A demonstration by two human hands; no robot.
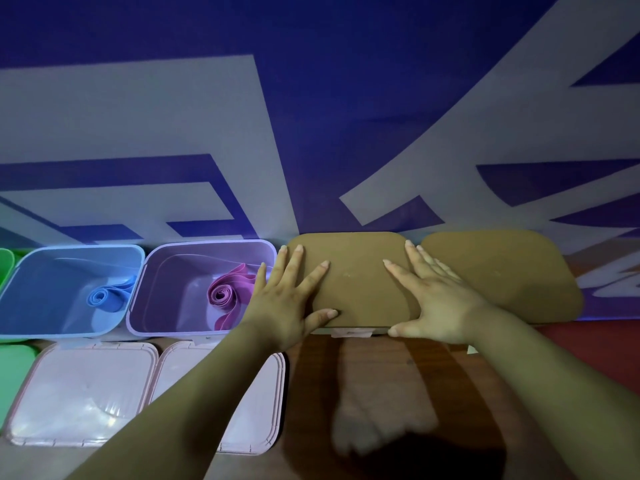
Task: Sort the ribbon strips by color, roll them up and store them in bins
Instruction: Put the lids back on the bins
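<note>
Both of my hands lie flat, fingers spread, on a tan lid (356, 271) that covers a bin at the back centre. My left hand (291, 299) presses its left side and my right hand (436, 299) its right side, thumb at the front edge. A second tan lid (502, 275) covers the bin to the right. Left of my hands an open purple bin (166, 271) holds a rolled pink ribbon (227, 296). Further left, an open blue bin (52, 271) holds a rolled blue ribbon (107, 296).
Two pale pink lids (83, 393) (256, 403) lie flat on the wooden table in front of the open bins. A green bin (5, 268) and a green lid (14, 368) show at the left edge. A blue and white banner (311, 116) stands behind.
</note>
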